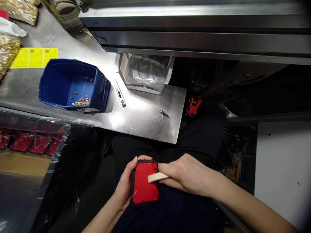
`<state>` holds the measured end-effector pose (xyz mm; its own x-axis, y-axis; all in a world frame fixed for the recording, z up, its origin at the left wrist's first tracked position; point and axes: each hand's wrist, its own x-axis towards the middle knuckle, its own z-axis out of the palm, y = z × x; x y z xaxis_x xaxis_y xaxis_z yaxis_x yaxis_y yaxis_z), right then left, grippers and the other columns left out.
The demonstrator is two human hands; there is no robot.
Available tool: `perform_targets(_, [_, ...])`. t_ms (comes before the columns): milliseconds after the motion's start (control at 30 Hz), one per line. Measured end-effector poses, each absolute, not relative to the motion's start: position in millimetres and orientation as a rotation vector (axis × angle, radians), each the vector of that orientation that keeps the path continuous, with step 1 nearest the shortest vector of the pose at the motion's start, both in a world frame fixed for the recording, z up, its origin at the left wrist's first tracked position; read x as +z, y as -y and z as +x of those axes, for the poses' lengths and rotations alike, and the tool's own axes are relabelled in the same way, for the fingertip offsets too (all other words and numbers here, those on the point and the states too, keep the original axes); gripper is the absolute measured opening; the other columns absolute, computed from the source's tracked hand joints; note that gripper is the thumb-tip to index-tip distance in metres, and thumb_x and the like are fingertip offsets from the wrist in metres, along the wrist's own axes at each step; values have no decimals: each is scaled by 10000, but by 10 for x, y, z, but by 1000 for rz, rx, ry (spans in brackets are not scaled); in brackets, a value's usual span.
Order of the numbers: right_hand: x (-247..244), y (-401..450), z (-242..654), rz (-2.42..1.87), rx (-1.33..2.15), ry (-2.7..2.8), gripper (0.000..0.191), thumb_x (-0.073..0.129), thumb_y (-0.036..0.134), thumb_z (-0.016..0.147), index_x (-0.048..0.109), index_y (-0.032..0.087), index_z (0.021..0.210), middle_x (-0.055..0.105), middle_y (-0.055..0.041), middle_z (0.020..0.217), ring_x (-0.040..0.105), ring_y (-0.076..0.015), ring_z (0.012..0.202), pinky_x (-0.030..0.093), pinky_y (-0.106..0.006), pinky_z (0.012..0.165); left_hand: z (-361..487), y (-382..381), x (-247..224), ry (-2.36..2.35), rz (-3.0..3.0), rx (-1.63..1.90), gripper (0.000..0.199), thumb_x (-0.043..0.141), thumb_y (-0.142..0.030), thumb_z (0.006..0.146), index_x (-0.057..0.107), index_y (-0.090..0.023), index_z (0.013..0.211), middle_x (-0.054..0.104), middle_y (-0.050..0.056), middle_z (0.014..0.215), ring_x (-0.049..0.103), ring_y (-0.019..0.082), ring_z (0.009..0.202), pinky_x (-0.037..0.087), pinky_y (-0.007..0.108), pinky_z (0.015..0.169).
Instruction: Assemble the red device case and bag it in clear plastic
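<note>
My left hand (125,181) is wrapped round the left side of a flat red plastic part with a black rim (145,184), held above my lap. Small moulded details show at its upper and lower right corners. In my closed right hand (187,173) is a cream-coloured flat stick (156,177), its blunt end sticking out over the red face. Whether that end touches the face I cannot tell. The right fingertips are at the part's right edge, and what lies under them is hidden.
On the metal table (145,118) stand a blue bin (102,87) with small brass pieces and a grey bin (145,89) with clear bags. A utility knife (119,93) and nail clippers (165,114) lie nearby. Wrapped red parts (40,144) fill a lined box at left.
</note>
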<state>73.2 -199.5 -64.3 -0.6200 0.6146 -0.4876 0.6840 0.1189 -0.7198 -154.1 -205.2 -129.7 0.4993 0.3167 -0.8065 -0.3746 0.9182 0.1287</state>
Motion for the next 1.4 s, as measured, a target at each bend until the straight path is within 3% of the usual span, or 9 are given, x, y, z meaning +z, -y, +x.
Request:
perform_targets(133, [-629,2016,704,1275,-1538,-2295,305,410,473,1098,564,246,965,675,44,789,571,-104,609,247,-263,547,-1519,2047,-1286,-936,-43,434,376,617,-513,944,711,-180,1090,768,150,1083,729,330,1017,582,424,924])
perform_targets(333, [-676,2015,756,1345,-1561,-2301,234,419,469,1099,581,305,1139,689,54,840,603,-111,643,265,-263,564,-1529,2051,-1304,-987,-97,391,354,616,-492,953,701,-192,1121,768,117,1015,743,277,872,606,376,787])
perform_targets(500, [-701,2034,734,1267,-1576,-2309,311,418,510,1089,575,260,991,645,56,762,531,-100,581,243,-258,545,-1513,2024,-1321,-989,-1,363,388,621,-511,946,699,-187,1145,771,145,1102,739,346,1004,593,444,902])
perform_targets(667, [-753,2027,790,1309,-1607,-2305,244,441,494,1089,583,295,1078,684,59,850,583,-97,658,261,-248,579,-1500,2009,-1306,-1036,-67,339,405,606,-489,959,676,-189,1222,774,141,1061,746,318,943,610,429,847])
perform_targets(900, [-752,2041,680,1216,-1449,-2438,287,424,465,1091,527,252,930,622,53,762,483,-99,584,205,-271,534,-1479,1985,-1299,-1030,-47,309,485,580,-515,968,652,-160,1290,774,168,1070,743,318,948,598,414,867])
perform_targets(1233, [-711,2127,642,1224,-1433,-2401,324,374,462,1105,510,239,915,667,28,805,545,-115,617,208,-299,545,-1469,2008,-1288,-990,-1,332,505,577,-526,963,673,-150,1286,777,173,1059,740,302,923,577,399,873])
perform_targets(1400, [-729,2138,703,1339,-1497,-2292,307,351,491,1109,533,263,1014,692,34,851,591,-123,655,233,-292,561,-1501,2027,-1307,-1009,-47,356,480,587,-512,961,677,-176,1292,768,141,1040,732,305,946,574,391,848])
